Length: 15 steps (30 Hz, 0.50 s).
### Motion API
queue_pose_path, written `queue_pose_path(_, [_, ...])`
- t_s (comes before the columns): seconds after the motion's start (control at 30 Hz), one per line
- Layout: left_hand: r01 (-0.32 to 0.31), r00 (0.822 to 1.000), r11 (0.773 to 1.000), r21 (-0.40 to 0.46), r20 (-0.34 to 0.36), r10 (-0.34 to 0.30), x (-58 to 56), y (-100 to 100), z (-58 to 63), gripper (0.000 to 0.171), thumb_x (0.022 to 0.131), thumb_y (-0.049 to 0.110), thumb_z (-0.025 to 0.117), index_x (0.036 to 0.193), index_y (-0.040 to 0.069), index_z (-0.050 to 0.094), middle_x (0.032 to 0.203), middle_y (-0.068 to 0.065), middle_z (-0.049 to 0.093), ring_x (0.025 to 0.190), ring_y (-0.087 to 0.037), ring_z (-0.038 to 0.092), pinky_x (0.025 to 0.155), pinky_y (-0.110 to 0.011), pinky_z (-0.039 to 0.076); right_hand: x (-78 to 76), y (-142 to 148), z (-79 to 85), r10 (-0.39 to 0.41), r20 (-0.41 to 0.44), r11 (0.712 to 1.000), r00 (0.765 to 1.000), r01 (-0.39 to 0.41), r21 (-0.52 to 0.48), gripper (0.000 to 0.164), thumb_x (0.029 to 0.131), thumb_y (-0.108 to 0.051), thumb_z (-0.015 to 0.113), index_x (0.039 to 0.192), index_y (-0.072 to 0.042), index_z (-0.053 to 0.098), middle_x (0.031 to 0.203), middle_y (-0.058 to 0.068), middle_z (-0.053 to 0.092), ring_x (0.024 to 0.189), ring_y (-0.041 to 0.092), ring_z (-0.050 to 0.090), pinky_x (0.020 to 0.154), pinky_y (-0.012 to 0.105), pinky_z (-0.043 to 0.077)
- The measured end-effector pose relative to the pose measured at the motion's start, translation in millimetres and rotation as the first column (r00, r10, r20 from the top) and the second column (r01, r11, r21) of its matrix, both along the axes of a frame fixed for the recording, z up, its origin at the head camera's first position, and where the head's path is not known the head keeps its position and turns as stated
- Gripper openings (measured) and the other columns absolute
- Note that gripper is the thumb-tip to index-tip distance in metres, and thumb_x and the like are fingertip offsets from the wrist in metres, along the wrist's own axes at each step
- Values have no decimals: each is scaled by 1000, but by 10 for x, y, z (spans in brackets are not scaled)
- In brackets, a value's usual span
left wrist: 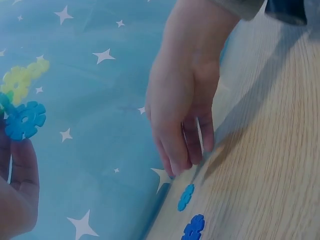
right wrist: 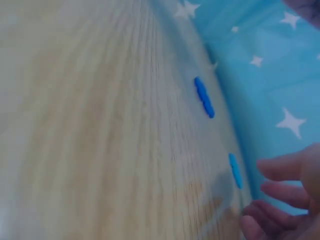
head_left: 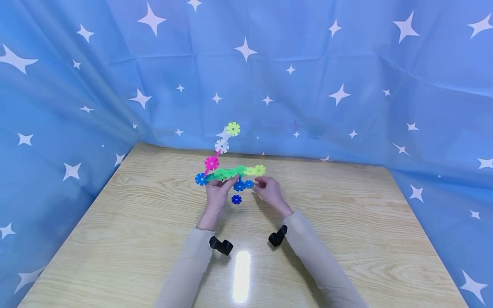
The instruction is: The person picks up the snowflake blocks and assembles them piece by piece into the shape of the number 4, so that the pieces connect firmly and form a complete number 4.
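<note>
My left hand point(head_left: 217, 194) grips a chain of joined plastic snowflake discs point(head_left: 221, 173) by its green part. Pink point(head_left: 212, 163), white point(head_left: 221, 146) and yellow-green point(head_left: 233, 129) discs rise from the chain's left end. Toward its right end a blue disc point(left wrist: 25, 121) hangs below, near my left fingertips in the left wrist view. My right hand point(head_left: 269, 193), holding nothing, hovers beside a lighter blue loose disc point(right wrist: 235, 171) on the table, fingers loosely bent. Closer to me lies a dark blue loose disc point(head_left: 236, 199); both loose discs also show in the left wrist view.
The wooden table point(head_left: 346, 239) reaches back to a blue curtain point(head_left: 308, 85) with white stars, which also hangs on both sides. A bright light reflection lies on the tabletop between my forearms. Each wrist carries a small black camera point(head_left: 221, 246).
</note>
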State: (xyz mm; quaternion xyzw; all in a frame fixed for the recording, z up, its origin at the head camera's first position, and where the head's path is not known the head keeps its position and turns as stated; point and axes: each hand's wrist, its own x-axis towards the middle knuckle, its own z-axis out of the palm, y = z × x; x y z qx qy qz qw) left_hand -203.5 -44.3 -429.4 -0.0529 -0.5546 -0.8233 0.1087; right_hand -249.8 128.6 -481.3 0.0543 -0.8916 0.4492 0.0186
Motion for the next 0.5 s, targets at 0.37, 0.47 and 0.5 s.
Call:
queue_pose_path(0.37, [-5,1000,1000,-14,-9,5,-10,-21,-19,29,82,-1,68,78,28,70,78,12,69,78,-5,64,82,-24,53,-222,-164,-25,34,-47,978,998,-23,208,35,76,-5,76,107,-2,61,101,12,65,86,25,58,74,36,52])
queue_pose_path(0.47, [-8,1000,1000,-8,-19,8,-17,-31,-23,30,82,-2,68,79,28,70,79,12,70,78,-5,64,81,-23,53,-246,-169,-1,29,-9,979,1000,-26,205,35,74,-4,77,105,-1,59,96,12,64,85,25,57,74,36,52])
queue_pose_path(0.5, [-9,1000,1000,-5,-25,9,-19,-35,-25,31,82,-2,68,79,28,71,79,12,70,78,-5,65,80,-23,53,-256,-168,8,24,11,978,1000,-26,207,35,74,-4,77,103,-2,58,94,11,63,84,24,57,74,35,52])
